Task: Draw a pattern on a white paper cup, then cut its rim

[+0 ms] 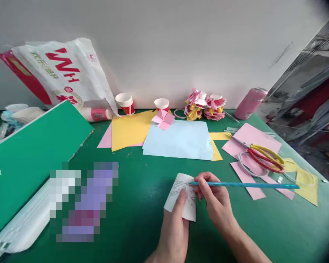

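My left hand (pixel 175 224) holds a curved white piece of paper (pixel 179 182), its thumb pressed on the front and the other fingers hidden behind. Thin dark lines like leafy sprigs are drawn on the paper. Between the thumb and fingers of my right hand (pixel 216 199) is a long blue pencil (pixel 244 185), lying nearly level. Its tip meets the paper near the upper right of the drawing, while the far end points right over pink paper strips (pixel 248 182).
Red-and-yellow scissors (pixel 267 157) lie on pink paper at right. Blue sheets (pixel 181 140) and yellow paper (pixel 131 128) lie ahead. Paper cups (pixel 125 103), frilled cup crafts (pixel 196 104) and a pink can (pixel 250 103) stand by the wall. A green board (pixel 38 146) leans at left.
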Demonstrator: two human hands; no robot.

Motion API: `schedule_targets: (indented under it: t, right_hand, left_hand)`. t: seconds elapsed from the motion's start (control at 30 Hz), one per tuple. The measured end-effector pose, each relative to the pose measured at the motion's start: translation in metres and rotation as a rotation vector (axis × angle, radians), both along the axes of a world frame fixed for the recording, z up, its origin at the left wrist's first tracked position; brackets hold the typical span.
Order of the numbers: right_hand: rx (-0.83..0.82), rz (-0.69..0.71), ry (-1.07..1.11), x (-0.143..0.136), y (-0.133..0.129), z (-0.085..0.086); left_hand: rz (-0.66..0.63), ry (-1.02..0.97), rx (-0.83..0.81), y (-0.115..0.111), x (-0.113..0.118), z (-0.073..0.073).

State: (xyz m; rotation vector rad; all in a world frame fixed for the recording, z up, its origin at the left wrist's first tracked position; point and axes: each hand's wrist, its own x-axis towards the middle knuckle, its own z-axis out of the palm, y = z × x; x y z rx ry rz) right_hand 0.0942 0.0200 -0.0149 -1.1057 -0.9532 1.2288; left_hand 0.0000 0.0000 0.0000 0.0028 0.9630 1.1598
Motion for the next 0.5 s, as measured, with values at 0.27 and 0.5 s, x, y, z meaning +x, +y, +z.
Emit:
schedule_targets:
  t: [0.27,0.5]
  right_hand:
    - [0.0,-0.003,0.013,0.0033,-0.0003,-0.0005]
    - [0.004,-0.002,0.015,0.0031,-0.0001,-0.0004]
  left_hand:
    - [0.015,0.013,-0.027,0.0023,0.0008,0.0023]
    - [0.014,-0.005,-0.013,0.0028,0.0005,0.0032]
